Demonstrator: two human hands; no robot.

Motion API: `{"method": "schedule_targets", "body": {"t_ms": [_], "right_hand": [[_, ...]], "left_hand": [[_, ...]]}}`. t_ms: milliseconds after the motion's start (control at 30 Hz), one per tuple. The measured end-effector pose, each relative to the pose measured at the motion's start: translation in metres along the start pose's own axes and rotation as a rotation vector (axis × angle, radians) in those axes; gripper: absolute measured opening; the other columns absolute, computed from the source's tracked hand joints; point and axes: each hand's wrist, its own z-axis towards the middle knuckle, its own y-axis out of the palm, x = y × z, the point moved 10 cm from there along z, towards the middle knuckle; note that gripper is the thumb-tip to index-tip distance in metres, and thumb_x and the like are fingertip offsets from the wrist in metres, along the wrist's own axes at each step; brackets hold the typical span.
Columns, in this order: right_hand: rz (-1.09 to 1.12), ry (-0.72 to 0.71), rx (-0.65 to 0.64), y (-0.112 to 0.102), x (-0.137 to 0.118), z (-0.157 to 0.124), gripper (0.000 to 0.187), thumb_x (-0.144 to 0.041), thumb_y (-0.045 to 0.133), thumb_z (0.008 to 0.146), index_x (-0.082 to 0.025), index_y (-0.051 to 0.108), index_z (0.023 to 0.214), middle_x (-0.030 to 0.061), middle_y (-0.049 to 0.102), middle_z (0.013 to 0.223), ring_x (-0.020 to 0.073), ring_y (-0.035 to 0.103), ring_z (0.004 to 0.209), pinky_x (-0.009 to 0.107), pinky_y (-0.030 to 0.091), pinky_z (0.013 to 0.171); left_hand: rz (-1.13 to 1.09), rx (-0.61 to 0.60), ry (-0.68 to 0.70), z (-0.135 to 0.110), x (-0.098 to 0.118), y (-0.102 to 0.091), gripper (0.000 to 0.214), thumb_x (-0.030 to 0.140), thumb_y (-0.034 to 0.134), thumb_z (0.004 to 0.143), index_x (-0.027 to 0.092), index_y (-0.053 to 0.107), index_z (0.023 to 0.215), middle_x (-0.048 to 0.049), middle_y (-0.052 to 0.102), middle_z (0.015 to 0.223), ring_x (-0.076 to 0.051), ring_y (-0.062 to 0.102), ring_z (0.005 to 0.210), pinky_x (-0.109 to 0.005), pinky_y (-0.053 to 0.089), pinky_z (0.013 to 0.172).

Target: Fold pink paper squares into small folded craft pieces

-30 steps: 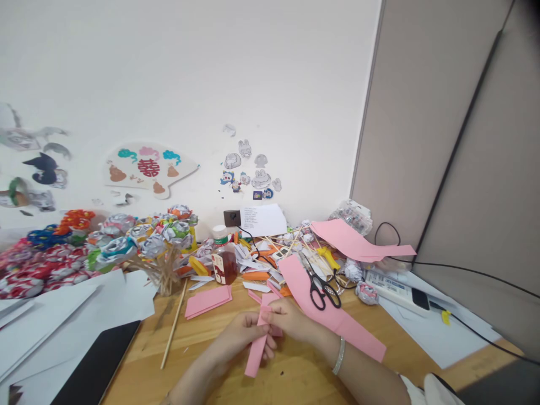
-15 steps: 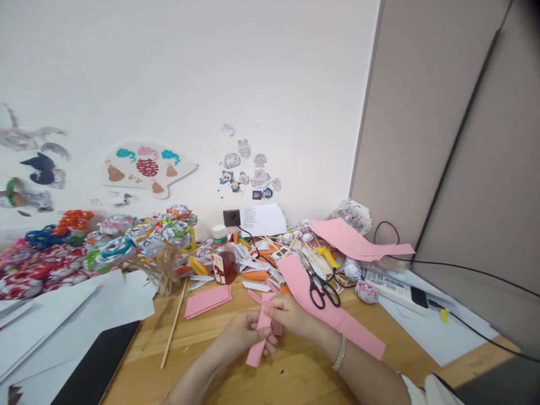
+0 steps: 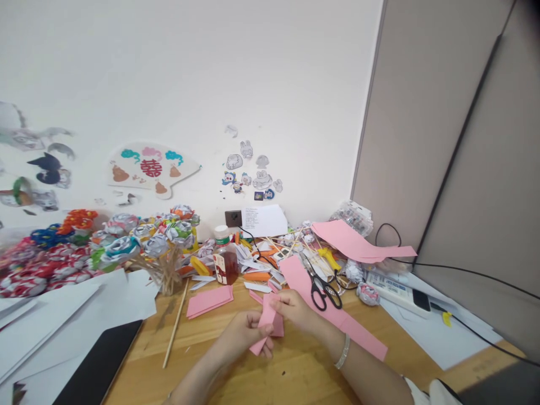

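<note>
The left hand [image 3: 247, 334] is pinching the lower part of a pink paper strip [image 3: 267, 322] between thumb and fingers, and the right hand [image 3: 295, 310], with a silver bracelet [image 3: 345, 352] on its wrist, is gripping the strip's upper end with its fingertips; both hands are closed on the paper, which is being held just above the wooden table [image 3: 236, 382], near its front middle; the strip is looking folded over on itself, its lower tip poking out below the left fingers; it is likely very light and thin, soft enough to bend at a touch yet holding a crease, and easy to crumple or tear if squeezed hard, so a gentle pinch at the edges or along a fold line seems the best hold; a long pink sheet [image 3: 337, 318] is lying just to the right of the hands, with black-handled scissors [image 3: 323, 289] resting on it; a small stack of pink pieces [image 3: 210, 300] and a wooden skewer [image 3: 175, 329] are lying to the left, and a bunch of paper flowers [image 3: 156, 242] is standing further back
</note>
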Motion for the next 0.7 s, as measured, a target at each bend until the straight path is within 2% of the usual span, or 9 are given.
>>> {"method": "schedule_targets", "body": {"t_ms": [233,367,600,700], "right_hand": [[-0.017,-0.015,0.013,-0.004,-0.005,-0.001,0.044,-0.047,0.043,0.080,-0.016,0.032,0.050,-0.0041,0.030,0.053,0.0080,0.029,0.050,0.021,0.025,0.049],[0.029,0.010,0.122,-0.019,-0.002,0.000,0.042,-0.049,0.044,0.078,-0.017,0.035,0.053,-0.0036,0.031,0.055,0.0085,0.030,0.051,0.021,0.026,0.048],[0.240,0.081,0.340,-0.047,0.012,-0.001,0.043,-0.054,0.047,0.074,-0.018,0.034,0.053,-0.0068,0.028,0.046,0.0067,0.027,0.043,0.021,0.023,0.043],[0.240,0.080,0.368,-0.050,0.014,-0.001,0.043,-0.053,0.049,0.073,-0.018,0.036,0.053,-0.0066,0.030,0.046,0.0067,0.028,0.043,0.021,0.024,0.043]], "left_hand": [[0.103,0.032,0.056,0.003,0.006,-0.005,0.037,0.048,0.065,0.059,0.012,0.055,0.064,-0.0014,0.064,0.048,-0.012,0.058,0.040,-0.018,0.031,0.041],[0.048,0.067,0.056,0.006,0.003,-0.013,0.039,0.048,0.069,0.053,0.013,0.053,0.063,-0.0021,0.067,0.055,-0.013,0.058,0.042,-0.020,0.037,0.043],[-0.114,0.295,0.176,0.007,0.016,-0.043,0.040,0.046,0.074,0.046,0.014,0.052,0.058,0.0019,0.061,0.044,-0.008,0.052,0.036,-0.018,0.037,0.041],[-0.198,0.340,0.160,0.011,0.013,-0.051,0.044,0.053,0.071,0.045,0.015,0.054,0.061,0.0029,0.059,0.045,-0.008,0.051,0.035,-0.018,0.037,0.039]]}}
